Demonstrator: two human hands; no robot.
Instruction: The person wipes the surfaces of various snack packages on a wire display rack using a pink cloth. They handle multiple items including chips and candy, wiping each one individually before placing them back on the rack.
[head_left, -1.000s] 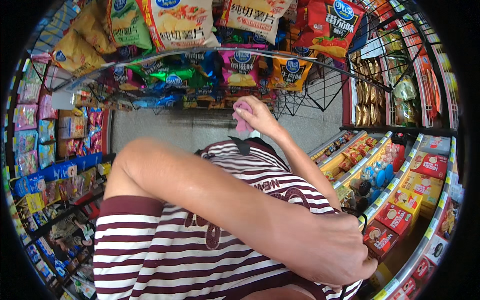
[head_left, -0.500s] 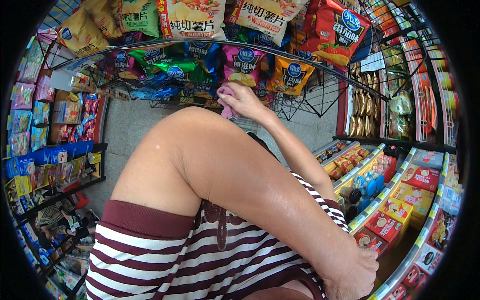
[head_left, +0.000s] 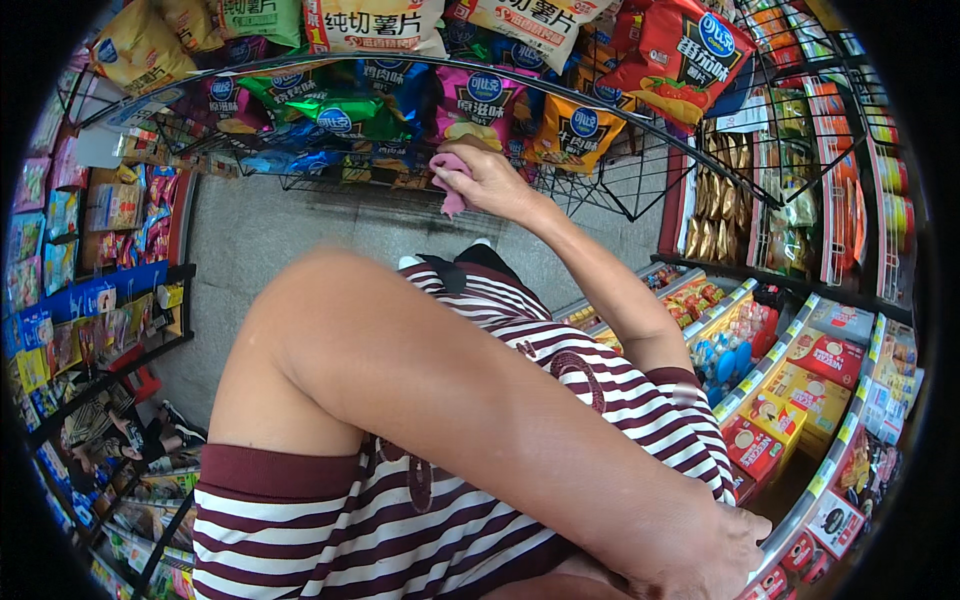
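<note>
My right hand (head_left: 487, 182) is closed round a crumpled pink cloth (head_left: 453, 184). It is held just under the lower front of a black wire rack (head_left: 640, 115). Above the hand hangs a magenta chip bag (head_left: 478, 103), and an orange chip bag (head_left: 578, 132) sits to its right. My left arm is bent across my front, its elbow raised at the middle left. My left hand (head_left: 712, 552) lies at the lower right, beside the metal edge of a shelf (head_left: 800, 545). Its fingers are mostly hidden, so whether it grips anything does not show.
A red chip bag (head_left: 680, 62) leans at the rack's right end. Shelves with red boxes (head_left: 752, 447) and yellow boxes (head_left: 810, 395) stand close on the right. Hanging snack packets (head_left: 60, 265) line the left side. Another person (head_left: 120, 430) is at the lower left. Grey floor (head_left: 250, 240) lies below the rack.
My right hand, with the cloth, has shifted slightly up. My raised left elbow has moved down and left. The view has shifted, showing more floor and my shirt's lower part.
</note>
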